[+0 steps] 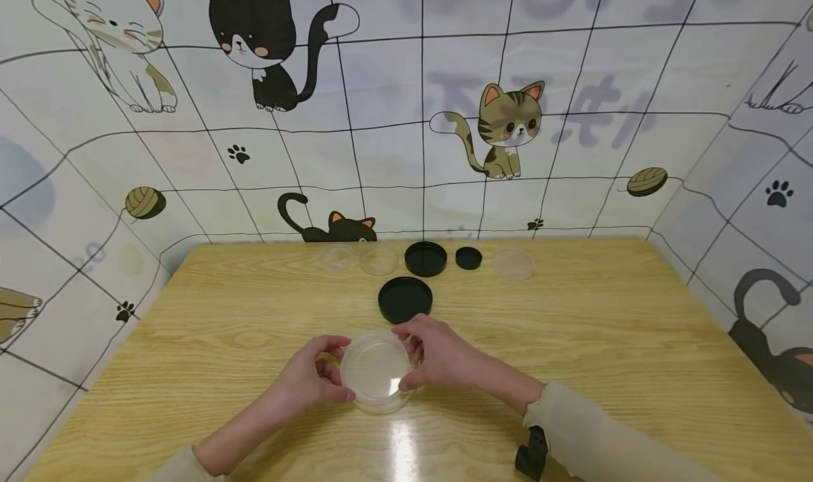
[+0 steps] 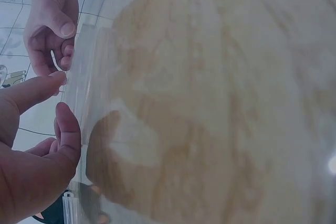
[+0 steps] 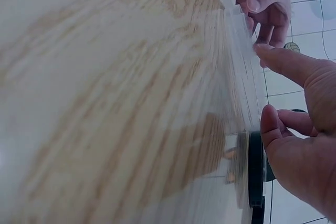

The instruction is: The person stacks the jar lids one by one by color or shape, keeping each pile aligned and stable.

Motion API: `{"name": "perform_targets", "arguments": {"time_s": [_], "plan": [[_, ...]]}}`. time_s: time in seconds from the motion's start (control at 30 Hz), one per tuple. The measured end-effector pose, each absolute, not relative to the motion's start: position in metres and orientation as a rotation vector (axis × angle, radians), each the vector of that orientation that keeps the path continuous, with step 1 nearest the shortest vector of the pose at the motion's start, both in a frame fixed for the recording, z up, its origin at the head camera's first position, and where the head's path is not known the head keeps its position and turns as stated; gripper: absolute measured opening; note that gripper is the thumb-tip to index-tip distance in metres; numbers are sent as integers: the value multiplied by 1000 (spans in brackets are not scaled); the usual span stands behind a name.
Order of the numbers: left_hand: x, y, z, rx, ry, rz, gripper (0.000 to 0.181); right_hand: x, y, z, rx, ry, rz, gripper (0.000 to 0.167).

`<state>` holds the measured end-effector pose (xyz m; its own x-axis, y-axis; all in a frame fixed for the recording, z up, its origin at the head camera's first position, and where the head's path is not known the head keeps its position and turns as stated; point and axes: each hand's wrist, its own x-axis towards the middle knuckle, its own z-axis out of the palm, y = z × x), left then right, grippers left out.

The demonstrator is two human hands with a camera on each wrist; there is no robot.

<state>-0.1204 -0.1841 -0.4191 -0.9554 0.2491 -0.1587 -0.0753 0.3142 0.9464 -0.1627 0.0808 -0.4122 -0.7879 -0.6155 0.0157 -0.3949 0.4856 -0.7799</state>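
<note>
Nearest, to the right of and on the near side of the clear, round, shallow plastic dish [image 1: 376, 366], a cream sleeve [image 1: 610, 429] reaches in with a small black device [image 1: 532, 454] at its cuff. The dish lies between the two hands above the pale wood-grain table [image 1: 571, 327]; a second clear rim shows along its near edge, and I cannot tell whether that is its own base or another piece beneath. Being round, it has no long axis, so what counts is its two opposite sides: the left hand [image 1: 317, 372] grips its left rim with thumb and curved fingers, the right hand [image 1: 438, 351] grips its right rim likewise, and neither is nearer. Just beyond the dish and slightly to its right sits a large black round dish [image 1: 404, 300], apart from it and closer to the right fingertips than to the left. Farther beyond the dish, a row runs left to right: two clear round pieces [image 1: 379, 259], a medium black round dish [image 1: 425, 259], a small black round dish [image 1: 468, 258] and another clear disc [image 1: 512, 264]. Behind everything hangs a white cat-print backdrop [image 1: 394, 157].
</note>
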Motion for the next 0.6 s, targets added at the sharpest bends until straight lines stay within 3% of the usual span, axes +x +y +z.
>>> {"name": "perform_targets", "arguments": {"time_s": [0.6], "plan": [[-140,-180,-387,282,2359,1677,77,-169,115,-390,-809,2442,-1377,76]]}}
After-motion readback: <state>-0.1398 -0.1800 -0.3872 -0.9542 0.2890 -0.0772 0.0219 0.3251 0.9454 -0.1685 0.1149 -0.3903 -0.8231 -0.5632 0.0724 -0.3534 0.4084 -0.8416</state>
